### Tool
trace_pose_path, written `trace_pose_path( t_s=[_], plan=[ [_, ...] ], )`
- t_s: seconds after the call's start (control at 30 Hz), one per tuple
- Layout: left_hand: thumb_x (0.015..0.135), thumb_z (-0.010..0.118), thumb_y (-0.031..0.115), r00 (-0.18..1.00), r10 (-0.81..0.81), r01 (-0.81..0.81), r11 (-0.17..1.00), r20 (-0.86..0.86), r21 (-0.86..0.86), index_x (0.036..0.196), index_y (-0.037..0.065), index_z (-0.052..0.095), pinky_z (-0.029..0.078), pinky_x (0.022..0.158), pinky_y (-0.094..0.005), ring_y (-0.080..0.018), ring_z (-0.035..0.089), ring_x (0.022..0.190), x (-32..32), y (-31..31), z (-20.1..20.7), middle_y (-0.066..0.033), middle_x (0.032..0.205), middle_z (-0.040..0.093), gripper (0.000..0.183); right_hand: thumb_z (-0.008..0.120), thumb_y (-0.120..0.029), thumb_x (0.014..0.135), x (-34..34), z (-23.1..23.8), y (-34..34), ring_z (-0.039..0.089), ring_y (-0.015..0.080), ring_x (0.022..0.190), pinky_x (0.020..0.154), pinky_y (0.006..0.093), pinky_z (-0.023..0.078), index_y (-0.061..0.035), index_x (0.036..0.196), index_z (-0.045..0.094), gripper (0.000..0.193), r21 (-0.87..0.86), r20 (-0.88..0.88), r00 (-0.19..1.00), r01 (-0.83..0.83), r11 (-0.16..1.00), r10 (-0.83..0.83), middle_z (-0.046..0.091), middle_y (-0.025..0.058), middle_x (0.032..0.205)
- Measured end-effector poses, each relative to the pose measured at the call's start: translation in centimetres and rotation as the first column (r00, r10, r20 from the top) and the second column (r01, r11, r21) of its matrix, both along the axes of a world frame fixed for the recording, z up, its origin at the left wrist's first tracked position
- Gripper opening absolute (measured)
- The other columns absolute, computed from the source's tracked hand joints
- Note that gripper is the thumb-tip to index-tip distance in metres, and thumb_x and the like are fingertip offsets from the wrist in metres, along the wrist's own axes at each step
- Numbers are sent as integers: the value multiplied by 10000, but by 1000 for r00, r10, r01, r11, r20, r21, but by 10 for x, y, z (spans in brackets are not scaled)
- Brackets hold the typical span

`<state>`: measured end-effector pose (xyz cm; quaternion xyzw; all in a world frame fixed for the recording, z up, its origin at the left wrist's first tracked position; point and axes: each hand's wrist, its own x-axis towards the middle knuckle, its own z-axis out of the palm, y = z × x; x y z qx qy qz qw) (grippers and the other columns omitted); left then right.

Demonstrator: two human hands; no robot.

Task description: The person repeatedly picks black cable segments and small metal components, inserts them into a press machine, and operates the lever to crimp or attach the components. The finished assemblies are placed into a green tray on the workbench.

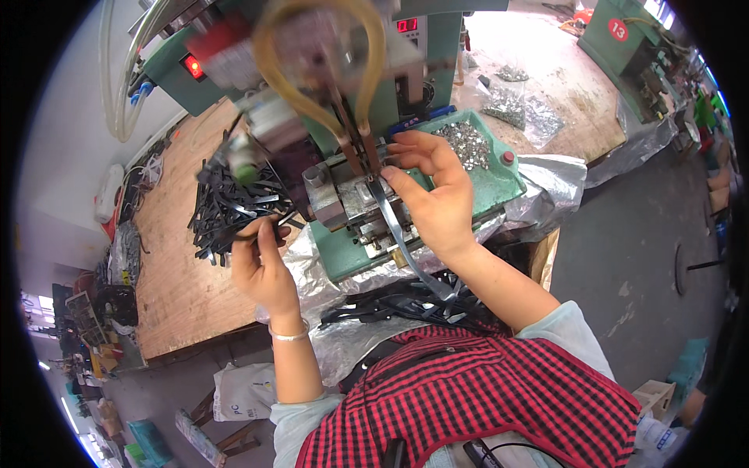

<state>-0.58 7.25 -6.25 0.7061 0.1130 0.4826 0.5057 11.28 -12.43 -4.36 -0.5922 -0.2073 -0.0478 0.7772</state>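
Observation:
At a green bench press, a shiny black strap runs from beneath the press head down toward my lap. My right hand curls in at the strap's upper end, its thumb tip against it. The other fingertips reach partly behind the press head, so their exact grip is hard to see. To the left, my left hand pinches another thin black strap by its end, at the edge of a heap of black straps on the wooden table. The upper part of the press is blurred.
A green tray of small metal pieces adjoins the press on the right. More black straps lie across my lap. Silver foil drapes over the table edge. Bags of metal parts and another green machine stand farther back.

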Motion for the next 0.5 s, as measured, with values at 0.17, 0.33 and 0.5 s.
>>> trace_pose_path(
  t_s=[0.17,0.33,0.5],
  plan=[
    [1003,627,-26,964,-142,14,871,224,490,1118,-74,637,630,719,-344,-270,723,843,-17,-38,48,-243,1058,717,125,707,40,895,-12,23,2,677,164,1104,1004,322,509,34,1359,544,492,28,-47,995,-84,996,85,692,140,1235],
    [831,870,115,980,-193,81,582,40,809,1060,63,747,443,546,-305,-200,649,677,0,-65,50,-144,1099,775,266,689,14,902,-30,38,-14,671,200,1137,1029,334,504,32,1450,485,585,-61,45,979,-195,979,198,662,145,1277],
    [807,871,62,973,-213,94,714,87,693,1059,32,750,542,628,-336,-261,746,840,12,-72,40,-143,1039,786,282,703,-5,909,-15,37,-3,678,152,1012,919,304,524,23,1406,521,530,-25,-96,973,-211,977,208,711,80,1046]
  ],
)
